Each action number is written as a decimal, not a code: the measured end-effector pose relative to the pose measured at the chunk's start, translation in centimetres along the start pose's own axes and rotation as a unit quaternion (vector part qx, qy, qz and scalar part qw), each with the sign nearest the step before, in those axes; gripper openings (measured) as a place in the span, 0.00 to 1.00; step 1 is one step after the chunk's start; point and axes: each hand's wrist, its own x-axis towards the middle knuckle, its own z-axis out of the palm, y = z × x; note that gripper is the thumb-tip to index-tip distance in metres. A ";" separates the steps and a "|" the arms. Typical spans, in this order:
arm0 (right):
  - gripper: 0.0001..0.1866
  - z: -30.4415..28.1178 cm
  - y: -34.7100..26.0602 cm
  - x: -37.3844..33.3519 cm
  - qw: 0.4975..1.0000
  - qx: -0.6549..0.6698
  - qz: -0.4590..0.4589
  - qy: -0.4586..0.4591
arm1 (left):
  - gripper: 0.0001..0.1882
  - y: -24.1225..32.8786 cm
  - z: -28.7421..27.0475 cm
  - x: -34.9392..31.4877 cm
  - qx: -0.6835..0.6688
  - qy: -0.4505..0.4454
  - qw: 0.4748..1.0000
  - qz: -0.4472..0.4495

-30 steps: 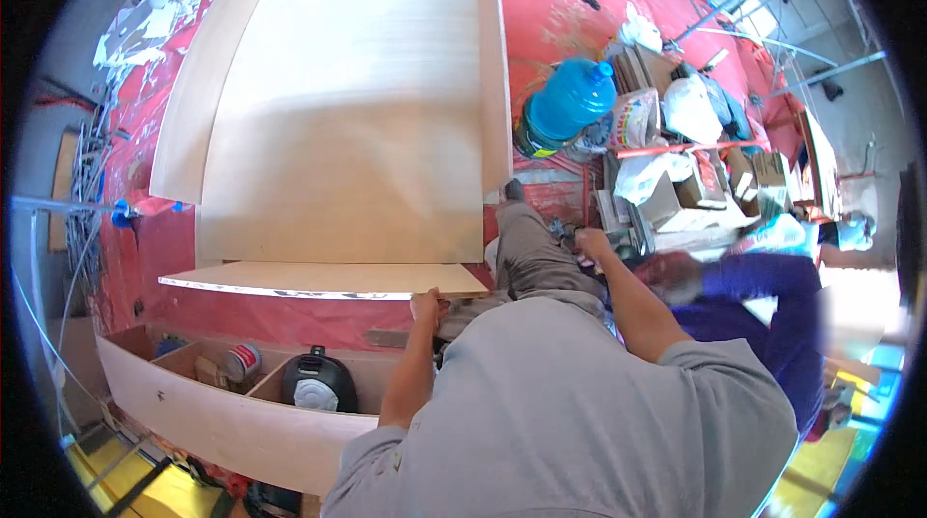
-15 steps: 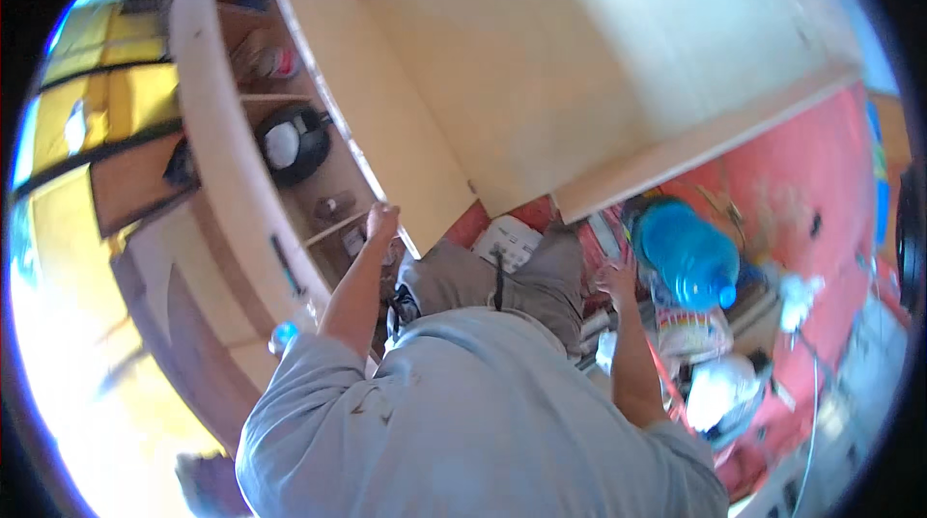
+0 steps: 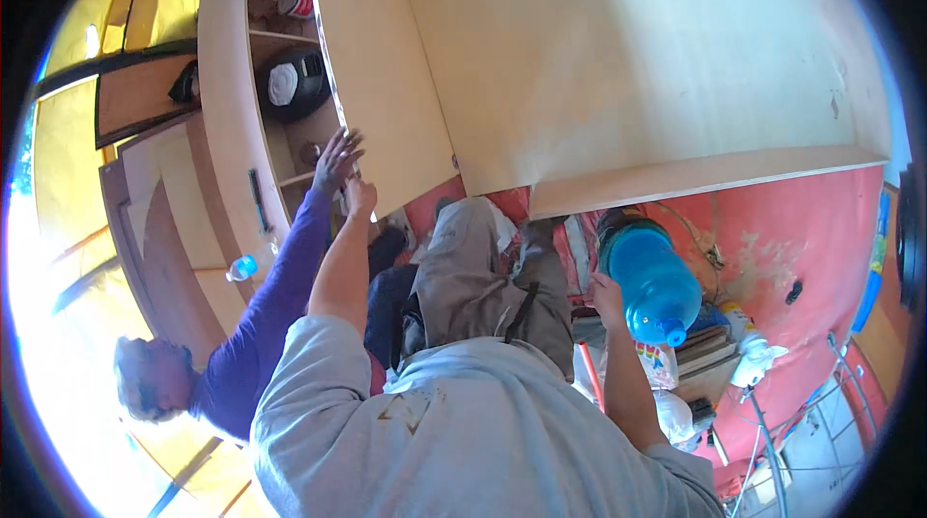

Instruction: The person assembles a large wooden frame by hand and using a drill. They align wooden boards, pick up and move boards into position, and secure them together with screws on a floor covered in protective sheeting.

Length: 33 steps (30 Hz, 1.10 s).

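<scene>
My left hand (image 3: 360, 197) is closed on the lower corner of a tall pale wooden panel (image 3: 381, 74), at its narrow edge. Just above it, another person's hand (image 3: 338, 159) in a purple sleeve is at the same edge. Left of the panel stands a wooden shelf unit (image 3: 220, 84) with a black welding mask (image 3: 301, 93) in one compartment. My right hand (image 3: 606, 296) hangs low beside a blue water jug (image 3: 649, 281). Its fingers look curled in; what they hold, if anything, I cannot make out.
A large pale board (image 3: 550, 64) with a ledge (image 3: 705, 180) spans the far side. A red wall (image 3: 772, 248) rises at right. Stacked wooden pieces (image 3: 705, 359) and a metal frame (image 3: 768, 441) lie low right. The other person (image 3: 246, 364) is close on my left.
The other person has come in from the left and reached to the panel's edge. My view has shifted; my left hand is still on the panel.
</scene>
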 end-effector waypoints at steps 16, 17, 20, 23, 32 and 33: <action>0.14 10.4 -5.5 6.0 0.975 -0.218 -0.014 -0.049 | 0.20 8.6 -5.7 -7.6 -0.214 0.033 0.966 -0.137; 0.14 10.6 -5.7 6.1 0.973 -0.224 -0.016 -0.049 | 0.20 8.8 -5.7 -8.4 -0.220 0.034 0.965 -0.142; 0.15 10.4 -5.5 5.3 0.986 -0.167 -0.001 -0.011 | 0.20 10.4 -5.3 -12.3 -0.304 0.027 0.933 -0.191; 0.14 10.1 -4.7 3.5 0.989 -0.138 -0.047 0.002 | 0.21 10.6 -2.9 -15.4 -0.342 -0.018 0.921 -0.184; 0.11 9.8 0.7 3.5 0.925 -0.347 -0.152 -0.011 | 0.36 10.1 9.1 -19.8 -0.453 -0.425 0.770 -0.145; 0.11 10.4 -0.5 3.8 0.920 -0.357 -0.161 -0.024 | 0.36 9.9 7.9 -19.8 -0.463 -0.412 0.769 -0.156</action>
